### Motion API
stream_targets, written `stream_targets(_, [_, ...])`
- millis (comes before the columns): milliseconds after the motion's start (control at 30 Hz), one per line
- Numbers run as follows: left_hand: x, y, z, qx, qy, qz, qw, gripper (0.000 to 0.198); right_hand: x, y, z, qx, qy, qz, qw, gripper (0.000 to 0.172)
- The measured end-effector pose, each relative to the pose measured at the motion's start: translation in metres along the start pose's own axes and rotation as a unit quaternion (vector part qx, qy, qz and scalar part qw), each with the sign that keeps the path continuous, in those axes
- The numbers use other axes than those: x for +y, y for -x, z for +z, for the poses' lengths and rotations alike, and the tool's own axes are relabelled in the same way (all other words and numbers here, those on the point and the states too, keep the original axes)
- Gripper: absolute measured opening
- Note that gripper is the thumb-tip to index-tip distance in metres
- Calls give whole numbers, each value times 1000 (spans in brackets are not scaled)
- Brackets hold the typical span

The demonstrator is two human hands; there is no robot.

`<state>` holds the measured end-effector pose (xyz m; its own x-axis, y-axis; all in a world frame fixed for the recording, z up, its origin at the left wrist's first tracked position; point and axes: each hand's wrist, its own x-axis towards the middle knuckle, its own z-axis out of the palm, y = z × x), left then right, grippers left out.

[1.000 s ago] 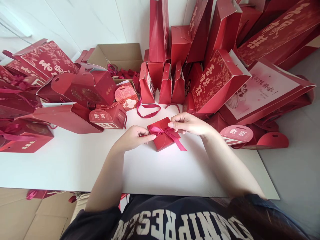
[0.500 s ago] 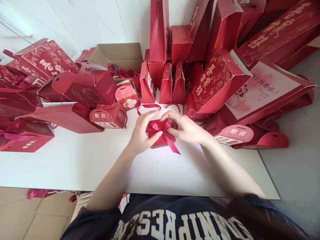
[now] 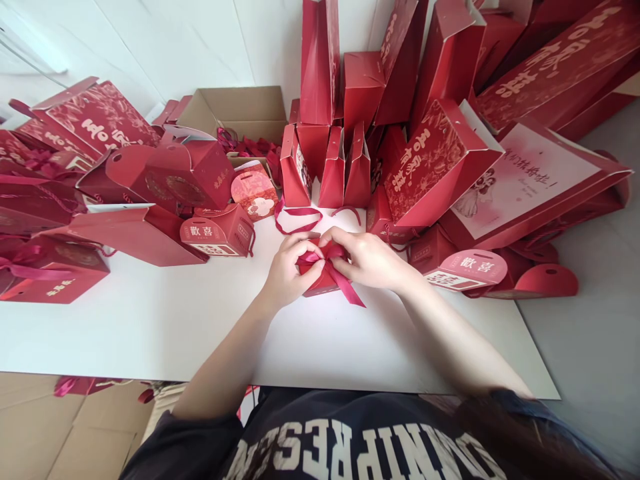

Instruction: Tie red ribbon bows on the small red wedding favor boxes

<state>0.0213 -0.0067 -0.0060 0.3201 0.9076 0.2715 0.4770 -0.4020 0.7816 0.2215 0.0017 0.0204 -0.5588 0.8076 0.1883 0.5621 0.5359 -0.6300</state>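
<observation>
On the white table, a small red gift box (image 3: 320, 288) sits between my hands, partly covered by my fingers. A magenta satin ribbon (image 3: 350, 291) is tied in a bow on its top, and one tail hangs over the front toward the right. My left hand (image 3: 295, 270) is closed, pinching the left side of the bow between thumb and fingers. From the other side my right hand (image 3: 363, 259) has its fingers curled on the right part of the ribbon. The knot is mostly hidden behind the fingertips.
Behind my hands lies a loose ribbon loop (image 3: 300, 223). Red gift bags (image 3: 425, 163) stand crowded at the back right. More red boxes (image 3: 220, 230) are on the left, before a cardboard box (image 3: 240, 103) of ribbons. The table's front edge (image 3: 340, 388) is near my body.
My left fingers have closed onto the bow's left loop, which was standing spread out before. The right hand has shifted slightly, and the ribbon tail has moved a little to the right.
</observation>
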Motion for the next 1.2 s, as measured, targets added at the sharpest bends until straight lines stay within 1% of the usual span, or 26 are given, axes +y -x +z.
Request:
stream_targets(233, [-2, -2, -1, -13, 15, -12, 1000, 3, 6, 0, -1, 1, 3, -20, 1000, 29])
stream_targets(400, [-2, -2, -1, -17, 30, -32, 999, 4, 11, -1, -1, 50, 94, -9, 994, 22])
stream_targets(500, [-1, -1, -4, -8, 17, -24, 1000, 4, 10, -1, 0, 69, 127, -5, 989, 20])
stream_targets(567, [0, -1, -9, 8, 4, -15, 1000, 12, 8, 0, -4, 56, 110, -6, 992, 25])
stream_targets(667, [2, -1, -21, 62, -32, -30, 997, 23, 9, 2, -17, -2, 17, -20, 1000, 33])
stream_targets(733, [3, -2, -30, 105, -53, -53, 992, 21, 12, 5, -27, -47, -54, -20, 997, 35])
stream_targets(767, [3, -2, -34, 114, -59, -67, 989, 20, 13, 6, -31, -65, -83, -14, 994, 35])
stream_targets(800, [3, -2, -38, 112, -61, -83, 988, 21, 14, 6, -33, -78, -109, -4, 991, 34])
stream_targets(867, [3, -2, -44, 81, -70, -116, 987, 30, 15, 7, -35, -85, -149, 23, 985, 27])
stream_targets(933, [2, -1, -47, 41, -81, -143, 986, 38, 14, 5, -32, -77, -182, 53, 979, 16])
stream_targets(967, [1, -1, -47, 22, -83, -153, 985, 40, 14, 4, -30, -76, -202, 68, 974, 16])
stream_targets(1067, [1, -2, -48, -46, -60, -167, 983, 44, 13, 0, -22, -95, -249, 106, 958, 29])
stream_targets(1133, [2, -2, -49, -88, -33, -167, 981, 43, 14, -2, -19, -111, -255, 119, 953, 33])
stream_targets(1200, [2, -3, -50, -117, -7, -167, 979, 40, 16, -3, -17, -113, -252, 120, 954, 35])
